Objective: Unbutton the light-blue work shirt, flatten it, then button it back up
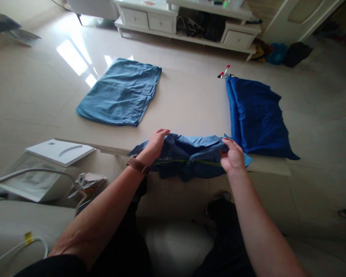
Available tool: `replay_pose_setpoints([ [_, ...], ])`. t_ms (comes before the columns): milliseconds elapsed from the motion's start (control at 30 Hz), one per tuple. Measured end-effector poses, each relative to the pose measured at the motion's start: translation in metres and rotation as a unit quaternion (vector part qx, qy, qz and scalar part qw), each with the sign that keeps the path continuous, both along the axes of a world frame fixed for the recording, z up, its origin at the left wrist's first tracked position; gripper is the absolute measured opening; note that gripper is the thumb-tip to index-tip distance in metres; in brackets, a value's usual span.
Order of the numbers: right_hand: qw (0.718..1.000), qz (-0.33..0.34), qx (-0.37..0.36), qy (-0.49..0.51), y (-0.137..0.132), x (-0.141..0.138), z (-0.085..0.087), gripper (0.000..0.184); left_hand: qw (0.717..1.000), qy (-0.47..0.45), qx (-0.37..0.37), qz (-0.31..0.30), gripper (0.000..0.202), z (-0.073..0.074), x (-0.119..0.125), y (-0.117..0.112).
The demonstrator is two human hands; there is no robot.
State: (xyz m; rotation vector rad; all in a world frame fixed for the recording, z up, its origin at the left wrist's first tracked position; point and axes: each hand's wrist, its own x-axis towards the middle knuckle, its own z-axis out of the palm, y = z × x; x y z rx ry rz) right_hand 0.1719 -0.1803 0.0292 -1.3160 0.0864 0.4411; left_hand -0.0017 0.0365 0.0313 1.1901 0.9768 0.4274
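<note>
A blue garment with a yellow-green stripe and pale lettering hangs partly over the near edge of the table. My left hand grips its upper left part, fingers closed on the fabric. At the other end, my right hand pinches the cloth between thumb and fingers. The cloth sags between both hands, and its exact kind is unclear. Farther off to the left lies a folded light blue cloth. A darker, shiny blue folded cloth rests at the right, close to my right hand.
Small bottles with red caps stand behind the dark blue cloth. On the left, a flat white box sits on a larger container beside a grey cable. A white cabinet and a dustpan are farther back.
</note>
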Motion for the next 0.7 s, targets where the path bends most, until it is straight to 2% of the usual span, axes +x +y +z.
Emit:
replay_pose_setpoints([
  [133, 0.996, 0.072, -0.041, 0.045, -0.003, -0.003, 0.011, 0.043, 0.993, 0.072, 0.075, -0.046, 0.040, 0.003, -0.001, 0.001],
  [233, 0.984, 0.150, -0.086, 0.035, -0.005, -0.006, 0.011, 0.045, 0.977, 0.112, 0.166, -0.079, 0.040, 0.005, -0.002, 0.002],
  [300, 0.977, 0.170, -0.128, 0.002, -0.007, -0.005, 0.005, 0.043, 0.956, 0.136, 0.242, -0.095, 0.036, 0.006, -0.003, 0.004],
  [400, 0.971, 0.131, -0.180, -0.083, -0.008, -0.001, -0.006, 0.034, 0.920, 0.157, 0.345, -0.104, 0.027, 0.007, -0.005, 0.006],
  [500, 0.972, 0.067, -0.179, -0.139, -0.009, 0.006, -0.014, 0.031, 0.895, 0.170, 0.400, -0.098, 0.012, 0.010, -0.005, 0.008],
  [600, 0.981, 0.028, -0.157, -0.109, -0.010, 0.011, -0.019, 0.028, 0.887, 0.188, 0.414, -0.085, 0.013, 0.014, -0.006, 0.010],
  [700, 0.991, 0.018, -0.118, -0.062, -0.009, 0.012, -0.022, 0.024, 0.882, 0.202, 0.419, -0.076, 0.012, 0.015, -0.006, 0.010],
])
